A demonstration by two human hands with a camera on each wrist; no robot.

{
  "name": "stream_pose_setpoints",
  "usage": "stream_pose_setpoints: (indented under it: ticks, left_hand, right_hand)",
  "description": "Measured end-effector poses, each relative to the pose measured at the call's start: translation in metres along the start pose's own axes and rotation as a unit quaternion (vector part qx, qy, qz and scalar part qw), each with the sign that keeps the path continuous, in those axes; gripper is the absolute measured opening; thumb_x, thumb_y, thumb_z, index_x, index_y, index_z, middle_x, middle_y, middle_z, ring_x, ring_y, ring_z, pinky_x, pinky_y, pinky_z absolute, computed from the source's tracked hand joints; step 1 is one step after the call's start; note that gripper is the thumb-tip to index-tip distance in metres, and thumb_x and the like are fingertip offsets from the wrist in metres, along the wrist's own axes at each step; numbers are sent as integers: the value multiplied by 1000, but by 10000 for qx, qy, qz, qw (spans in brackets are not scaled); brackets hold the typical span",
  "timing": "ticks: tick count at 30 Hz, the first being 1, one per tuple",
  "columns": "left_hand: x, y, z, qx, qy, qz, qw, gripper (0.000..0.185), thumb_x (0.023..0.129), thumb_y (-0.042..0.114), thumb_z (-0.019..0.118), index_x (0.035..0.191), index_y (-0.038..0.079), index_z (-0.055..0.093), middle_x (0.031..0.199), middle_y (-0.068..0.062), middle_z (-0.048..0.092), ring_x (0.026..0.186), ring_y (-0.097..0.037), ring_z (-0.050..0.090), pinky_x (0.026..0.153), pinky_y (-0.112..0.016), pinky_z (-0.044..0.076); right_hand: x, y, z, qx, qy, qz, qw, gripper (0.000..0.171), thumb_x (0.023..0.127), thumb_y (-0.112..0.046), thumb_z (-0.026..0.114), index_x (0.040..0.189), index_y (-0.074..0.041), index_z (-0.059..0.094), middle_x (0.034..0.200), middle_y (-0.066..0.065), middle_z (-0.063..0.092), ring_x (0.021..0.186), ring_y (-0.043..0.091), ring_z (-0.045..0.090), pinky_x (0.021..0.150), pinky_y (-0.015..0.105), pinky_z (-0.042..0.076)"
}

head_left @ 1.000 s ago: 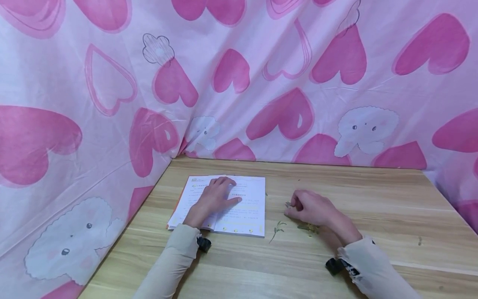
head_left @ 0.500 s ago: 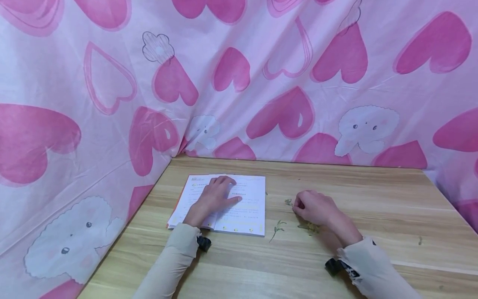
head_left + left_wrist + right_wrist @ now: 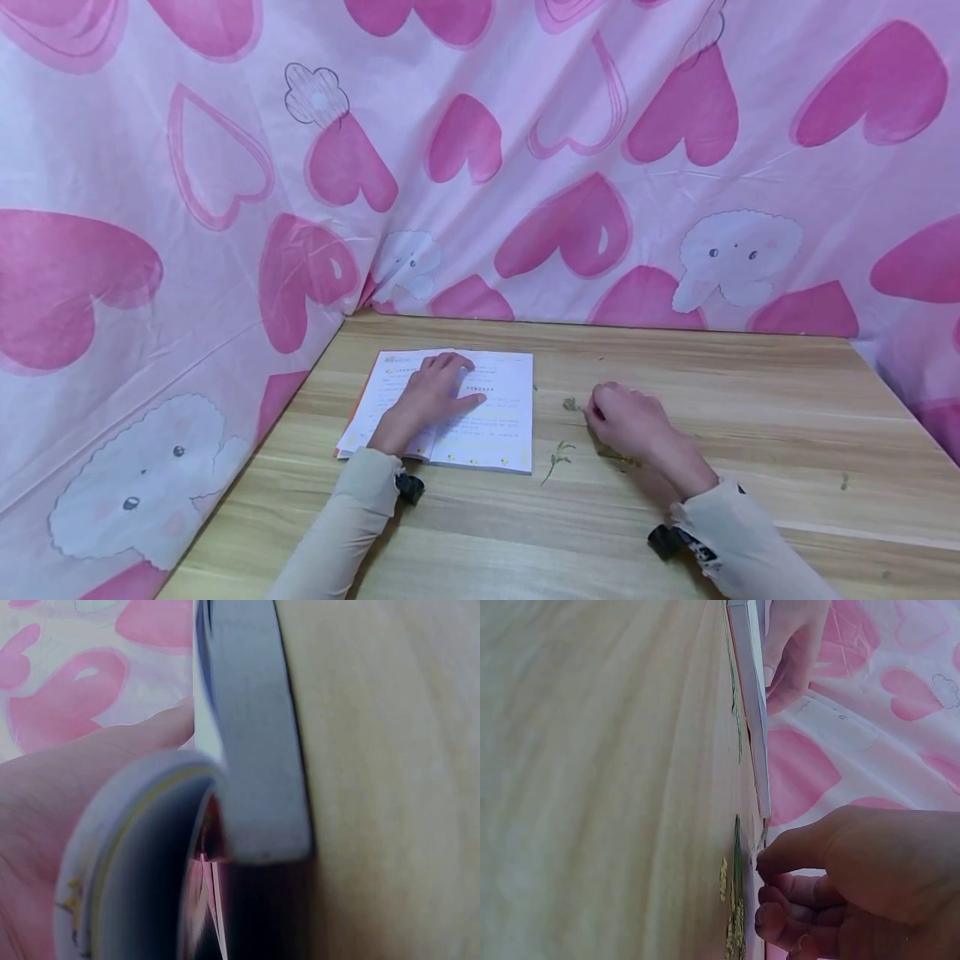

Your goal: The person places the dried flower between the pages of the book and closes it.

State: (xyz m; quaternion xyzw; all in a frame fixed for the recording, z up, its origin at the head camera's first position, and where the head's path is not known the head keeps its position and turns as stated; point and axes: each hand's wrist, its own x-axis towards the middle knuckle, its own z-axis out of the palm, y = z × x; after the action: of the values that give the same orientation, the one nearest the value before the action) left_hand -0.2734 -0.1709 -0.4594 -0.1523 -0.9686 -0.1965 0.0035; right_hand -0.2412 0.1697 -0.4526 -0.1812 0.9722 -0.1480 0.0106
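Sprig (image 3: 572,404) just right of the book (image 3: 480,417) looks light, brittle — right hand (image 3: 630,421) pinches its stem end; left hand (image 3: 427,400) rests flat on the book.

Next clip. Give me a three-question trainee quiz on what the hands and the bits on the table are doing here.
1. True or false: the left hand rests flat on the open book.
2. What does the right hand pinch? A) a plant sprig B) a pen C) a coin
3. Fill in: a loose sprig lies on the table between the book and the ____ hand.

Key: 1 true; 2 A, the plant sprig; 3 right.
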Motion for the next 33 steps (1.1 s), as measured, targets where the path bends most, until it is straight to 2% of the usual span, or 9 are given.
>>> stream_pose_setpoints:
  ticks: [7, 14, 20, 25, 33]
  left_hand:
    - [-1, 1, -1, 3, 61, 43, 10000, 61, 97, 49, 78, 145, 15, 61, 156, -11, 57, 140, -42, 50, 118, -62, 43]
    - [-3, 4, 1, 451, -430, -52, 9980, 92, 88, 70, 79, 157, 19, 47, 166, -14, 43, 150, -40, 39, 124, -64, 35]
    - [-5, 8, 0, 504, -417, -46, 9978, 95, 86, 71, 80, 157, 19, 46, 166, -15, 43, 149, -41, 39, 123, -64, 35]
    - [-5, 7, -1, 542, -403, -28, 9977, 95, 86, 73, 79, 157, 19, 46, 164, -14, 44, 147, -39, 40, 122, -64, 37]
    - [-4, 6, 1, 550, -430, -71, 9975, 96, 86, 74, 79, 158, 20, 46, 161, -11, 46, 143, -36, 42, 122, -62, 38]
  right_hand:
    - [0, -4, -1, 217, 324, 67, 9992, 15, 100, -15, 65, 86, -17, 67, 84, -2, 60, 74, 15, 54, 62, 36, 46]
    - [5, -13, 2, 539, 493, 8, 9973, 10, 100, -13, 66, 91, -16, 68, 90, -1, 63, 77, 14, 56, 64, 33, 47]
    - [13, -29, 6, 765, 664, 20, 9949, 9, 103, -15, 65, 96, -13, 70, 98, 3, 67, 79, 15, 59, 66, 33, 50]
    - [23, -45, 11, 911, 592, -9, 9941, 10, 104, -17, 65, 96, -14, 70, 100, 4, 68, 81, 17, 61, 69, 34, 52]
    - [38, -65, 22, 1162, 348, 61, 9926, 11, 105, -19, 67, 96, -13, 70, 98, 3, 65, 77, 15, 58, 65, 30, 48]
